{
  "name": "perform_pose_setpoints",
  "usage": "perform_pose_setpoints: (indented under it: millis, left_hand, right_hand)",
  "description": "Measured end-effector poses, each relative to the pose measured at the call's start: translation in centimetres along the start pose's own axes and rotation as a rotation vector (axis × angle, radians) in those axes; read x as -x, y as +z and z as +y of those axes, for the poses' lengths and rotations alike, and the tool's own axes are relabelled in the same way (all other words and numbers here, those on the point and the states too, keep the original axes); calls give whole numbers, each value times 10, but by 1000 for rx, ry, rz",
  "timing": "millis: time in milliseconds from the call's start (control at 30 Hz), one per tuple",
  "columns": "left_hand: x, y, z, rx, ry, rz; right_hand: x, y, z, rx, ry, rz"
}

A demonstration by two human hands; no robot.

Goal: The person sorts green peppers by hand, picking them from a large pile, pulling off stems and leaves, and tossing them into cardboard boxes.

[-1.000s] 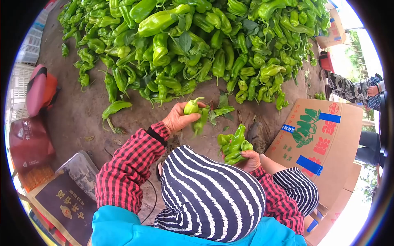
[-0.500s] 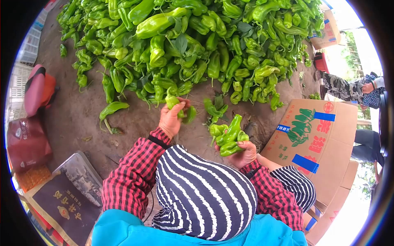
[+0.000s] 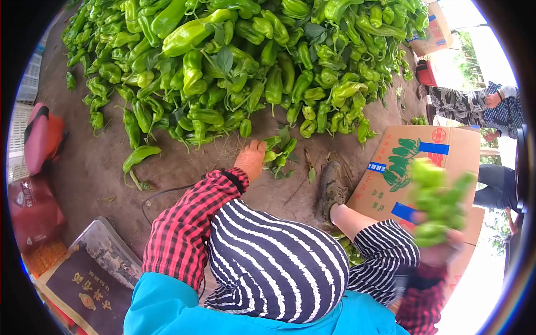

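Beside a small group of green peppers [image 3: 283, 153] on the ground, my left hand [image 3: 251, 159] reaches down with its fingers bent at the peppers' left edge; the fingertips are partly hidden. At the right, my right hand [image 3: 441, 248] is blurred by motion and holds a bunch of green peppers [image 3: 432, 206] in front of the printed cardboard box [image 3: 385, 192]. Beyond both hands lies a large heap of green peppers [image 3: 223, 72].
A shoe [image 3: 333, 192] stands left of the box. At the left are a pink and orange object [image 3: 47, 137], a dark red bag [image 3: 34, 204] and a dark printed bag [image 3: 84, 285]. Another person's patterned clothing [image 3: 458, 106] shows at the upper right.
My right hand has swung right with its peppers, toward the box. My left hand has moved down to the small group of peppers, and the pepper it held no longer shows in it.
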State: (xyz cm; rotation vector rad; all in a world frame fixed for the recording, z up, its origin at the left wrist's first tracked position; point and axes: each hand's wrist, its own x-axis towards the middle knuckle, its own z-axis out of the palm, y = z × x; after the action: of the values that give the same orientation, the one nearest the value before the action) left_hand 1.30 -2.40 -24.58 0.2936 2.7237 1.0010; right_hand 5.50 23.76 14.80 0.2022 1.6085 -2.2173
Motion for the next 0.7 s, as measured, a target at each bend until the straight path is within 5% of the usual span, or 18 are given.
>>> perform_pose_setpoints:
  millis: [67,133,167,267,333,400,467,533,567,633,700]
  left_hand:
    - [-4,0,3,-49,-43,-44]
    - [-5,1,0,-100,-91,-83]
    - [-5,7,-7,1,-91,-33]
    - [-2,11,-23,175,-73,130]
    - [2,-8,-26,1084,-468,-315]
    - [11,-5,-33,1246,-491,-335]
    - [21,-3,-34,1462,-430,-350]
    - [32,-33,-21,1556,-495,-400]
    - [36,-50,-13,1678,-521,-371]
    - [37,-58,-14,1847,-551,-311]
    - [34,-66,-13,1763,-580,-309]
  right_hand:
    - [55,-23,-66,302,-312,188]
    - [109,-81,-128,732,-588,610]
    - [134,-117,-156,736,-593,610]
    - [184,-199,-204,807,-562,818]
    - [191,-238,-190,536,-317,1094]
    - [180,-247,-169,415,24,1129]
    - [193,-296,-156,402,110,1199]
    - [201,-323,-166,724,90,1372]
    - [193,-311,-169,720,89,1372]
    - [148,-240,-174,1045,-333,1246]
    - [91,-136,-145,1152,-544,891]
